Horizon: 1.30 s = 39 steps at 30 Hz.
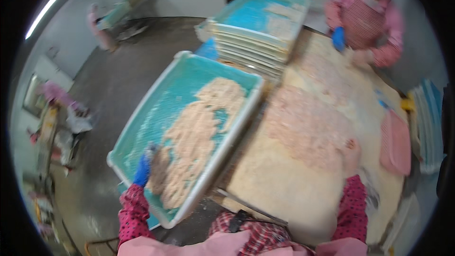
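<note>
One rectangular teal tray [147, 116] holds floury pieces [192, 135] near the blue-gloved left hand [143, 167]; the right hand [351, 156] meets one lumpy pink heap [308, 125] on the powdery table [272, 180]. Blur hides finger spread and grip.

Left sleeve [134, 212]: bright pink, dark polka dots, loose fabric, gathered toward wrist. Right sleeve [351, 206]: same pink, same dark dots. Left hand [144, 167]: blue glove [141, 173], fingertip end smeared pale, edge meeting sleeve at wrist. Right hand [350, 156]: blurred; covering, if any, cannot be determined. Torso: pale pink garment [201, 244], plain, spread along lower edge of view. Front: checked cloth [270, 242], red and white. Small black fitting [239, 220] at checked cloth's upper edge; exact kind unclear.
</note>
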{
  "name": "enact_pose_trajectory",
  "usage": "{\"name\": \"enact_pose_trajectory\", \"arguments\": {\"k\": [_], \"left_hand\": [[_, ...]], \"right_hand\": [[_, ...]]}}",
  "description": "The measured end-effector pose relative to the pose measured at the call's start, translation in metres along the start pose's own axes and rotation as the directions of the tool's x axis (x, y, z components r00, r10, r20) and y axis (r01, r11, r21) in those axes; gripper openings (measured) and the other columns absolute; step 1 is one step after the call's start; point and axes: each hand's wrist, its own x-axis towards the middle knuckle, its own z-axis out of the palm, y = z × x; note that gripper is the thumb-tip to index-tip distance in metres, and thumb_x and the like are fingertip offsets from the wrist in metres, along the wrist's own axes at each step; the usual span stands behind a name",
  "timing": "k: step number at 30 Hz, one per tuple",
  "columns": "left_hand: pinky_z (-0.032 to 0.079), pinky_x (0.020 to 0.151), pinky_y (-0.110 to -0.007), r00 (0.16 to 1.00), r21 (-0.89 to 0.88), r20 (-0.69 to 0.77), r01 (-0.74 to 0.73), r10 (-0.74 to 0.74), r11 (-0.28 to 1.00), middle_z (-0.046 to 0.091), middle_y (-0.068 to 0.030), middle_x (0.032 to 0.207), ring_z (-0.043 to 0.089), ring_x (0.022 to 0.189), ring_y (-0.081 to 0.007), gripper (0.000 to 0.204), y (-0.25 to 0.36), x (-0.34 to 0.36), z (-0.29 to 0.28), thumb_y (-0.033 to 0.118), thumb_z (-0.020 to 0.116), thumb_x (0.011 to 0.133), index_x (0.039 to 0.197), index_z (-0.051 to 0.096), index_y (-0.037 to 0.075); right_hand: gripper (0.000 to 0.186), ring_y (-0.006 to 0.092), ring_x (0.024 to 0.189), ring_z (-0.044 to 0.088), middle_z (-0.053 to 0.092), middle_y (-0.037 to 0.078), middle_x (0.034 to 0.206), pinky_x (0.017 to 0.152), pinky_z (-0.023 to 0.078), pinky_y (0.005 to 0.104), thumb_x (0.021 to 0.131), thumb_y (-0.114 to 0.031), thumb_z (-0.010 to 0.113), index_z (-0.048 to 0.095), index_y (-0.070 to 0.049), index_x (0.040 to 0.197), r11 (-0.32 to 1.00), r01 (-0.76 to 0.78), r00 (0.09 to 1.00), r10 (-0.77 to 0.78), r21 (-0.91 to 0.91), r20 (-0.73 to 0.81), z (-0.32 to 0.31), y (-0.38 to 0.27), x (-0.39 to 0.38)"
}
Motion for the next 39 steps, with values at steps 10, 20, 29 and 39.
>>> {"name": "enact_pose_trajectory", "arguments": {"k": [10, 20, 29, 39], "left_hand": [[0.039, 0.094, -0.035, 0.781, 0.187, 0.417, -0.575, 0.466, 0.797, 0.053, -0.0137, 0.124, 0.050, 0.112, -0.0209, 0.045, 0.115, -0.050, 0.266, 0.025, 0.054, 0.090, 0.128, 0.047, 0.002], [0.042, 0.080, -0.044, 0.503, 0.207, 0.747, -0.797, 0.434, 0.567, 0.059, -0.0110, 0.110, 0.055, 0.093, -0.0301, 0.042, 0.094, -0.116, 0.461, 0.025, 0.055, 0.081, 0.122, 0.052, 0.013], [0.034, 0.101, -0.036, 0.629, -0.623, 0.771, 0.709, 0.102, 0.330, 0.041, -0.0079, 0.135, 0.044, 0.119, -0.0202, 0.043, 0.033, -0.142, 0.496, 0.022, 0.037, 0.098, 0.139, 0.031, 0.012], [0.039, 0.094, -0.037, 0.833, -0.930, 0.314, 0.366, 0.456, -0.027, 0.043, -0.0143, 0.126, 0.044, 0.113, -0.0233, 0.056, 0.098, -0.114, 0.493, 0.044, 0.035, 0.095, 0.134, 0.035, 0.005]], "right_hand": [[0.039, 0.0236, 0.109, 0.055, 0.056, 0.010, 0.122, 0.094, 0.042, 0.0351, 0.080, -0.014, 0.064, 0.057, -0.006, 0.117, 0.884, -0.243, 0.889, 0.368, -0.400, 0.272, -0.079, -0.002, -0.185], [0.044, 0.0312, 0.115, 0.050, 0.053, 0.020, 0.122, 0.098, 0.037, 0.0350, 0.086, -0.014, 0.053, 0.044, 0.001, 0.127, 0.862, -0.078, 0.997, 0.056, -0.500, -0.060, -0.093, -0.006, -0.207], [0.040, 0.0315, 0.128, 0.035, 0.044, 0.017, 0.133, 0.107, 0.023, 0.0418, 0.089, -0.019, 0.046, 0.049, -0.008, 0.127, 0.833, 0.371, 0.928, -0.317, -0.410, 0.196, 0.005, -0.042, -0.205], [0.053, 0.0322, 0.132, 0.029, 0.037, 0.017, 0.140, 0.109, 0.018, 0.0405, 0.093, -0.031, 0.045, 0.035, -0.004, 0.137, 0.901, 0.412, 0.858, -0.435, 0.138, 0.275, 0.055, -0.045, -0.172]]}}
